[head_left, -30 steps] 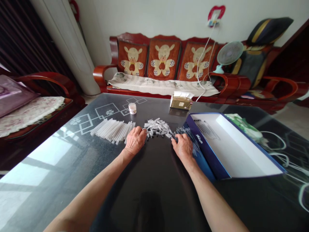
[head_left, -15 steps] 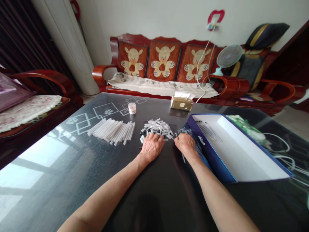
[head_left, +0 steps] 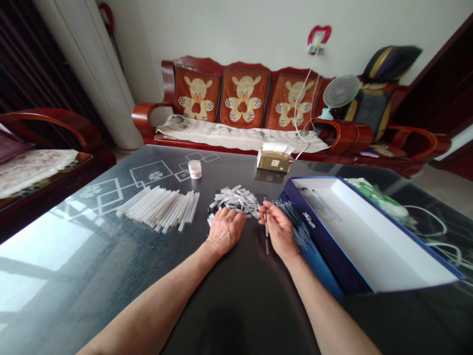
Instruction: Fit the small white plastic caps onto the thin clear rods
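My right hand (head_left: pixel 279 229) pinches a thin pen refill (head_left: pixel 266 224), dark at the top and clear lower down, held upright between thumb and fingers. To its left, my left hand (head_left: pixel 225 229) rests at the near edge of a pile of short white and black pen pieces (head_left: pixel 236 197). Its fingers curl down and their tips are hidden, so what they grip does not show. More thin refills (head_left: pixel 295 222) lie in a bundle on a blue surface, just right of my right hand. White pen barrels (head_left: pixel 158 207) lie side by side farther left.
A blue box with a white inside (head_left: pixel 354 222) takes up the table's right side, a few thin rods in it. Toward the back stand a small round tub (head_left: pixel 194 169) and a tissue box (head_left: pixel 274 159). Green packaging (head_left: pixel 380 199) and white cables (head_left: pixel 439 244) lie beyond the box.
My right hand has turned and lifted from the refill bundle, and now shows a refill upright in its fingers. My left hand stays at the pile. The view has shifted slightly.
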Demonstrator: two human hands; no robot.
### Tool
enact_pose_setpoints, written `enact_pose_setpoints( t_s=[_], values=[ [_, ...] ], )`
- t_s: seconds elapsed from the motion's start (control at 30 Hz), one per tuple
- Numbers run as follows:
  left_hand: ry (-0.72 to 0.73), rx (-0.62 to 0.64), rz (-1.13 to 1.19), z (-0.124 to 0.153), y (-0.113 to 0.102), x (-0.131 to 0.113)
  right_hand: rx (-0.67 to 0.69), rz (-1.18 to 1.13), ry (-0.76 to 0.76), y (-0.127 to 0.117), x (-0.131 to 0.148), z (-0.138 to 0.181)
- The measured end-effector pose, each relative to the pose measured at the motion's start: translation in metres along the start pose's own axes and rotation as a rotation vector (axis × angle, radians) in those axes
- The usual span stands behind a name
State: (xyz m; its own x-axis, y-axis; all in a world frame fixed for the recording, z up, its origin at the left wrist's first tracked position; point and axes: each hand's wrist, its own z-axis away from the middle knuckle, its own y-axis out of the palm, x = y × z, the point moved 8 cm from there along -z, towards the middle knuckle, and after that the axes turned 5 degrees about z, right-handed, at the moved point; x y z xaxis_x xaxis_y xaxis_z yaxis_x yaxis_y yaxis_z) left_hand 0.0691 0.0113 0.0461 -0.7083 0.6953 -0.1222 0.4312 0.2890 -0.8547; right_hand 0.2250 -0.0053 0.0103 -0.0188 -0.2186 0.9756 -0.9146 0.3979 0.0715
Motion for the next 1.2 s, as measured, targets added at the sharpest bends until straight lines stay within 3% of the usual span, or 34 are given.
enact_pose_setpoints(
  t_s=[0.3, 0.57, 1.03, 1.2],
  values=[
    [-0.007, 0.037, -0.013, 0.0, 0.006, 0.001, -0.099, 0.145, -0.1, -0.004, 0.013, -0.001],
    [-0.042, 0.043, 0.02, -0.002, 0.006, 0.004, -0.019, -0.066, 0.002, 0.008, 0.002, -0.002],
    [-0.042, 0.002, 0.099, -0.003, -0.002, 0.0, 0.144, -0.015, 0.052, 0.02, -0.008, -0.001],
    [0.023, 0.017, 0.052, -0.017, -0.004, -0.001, 0.166, -0.135, 0.108, 0.019, -0.012, -0.004]
  ],
)
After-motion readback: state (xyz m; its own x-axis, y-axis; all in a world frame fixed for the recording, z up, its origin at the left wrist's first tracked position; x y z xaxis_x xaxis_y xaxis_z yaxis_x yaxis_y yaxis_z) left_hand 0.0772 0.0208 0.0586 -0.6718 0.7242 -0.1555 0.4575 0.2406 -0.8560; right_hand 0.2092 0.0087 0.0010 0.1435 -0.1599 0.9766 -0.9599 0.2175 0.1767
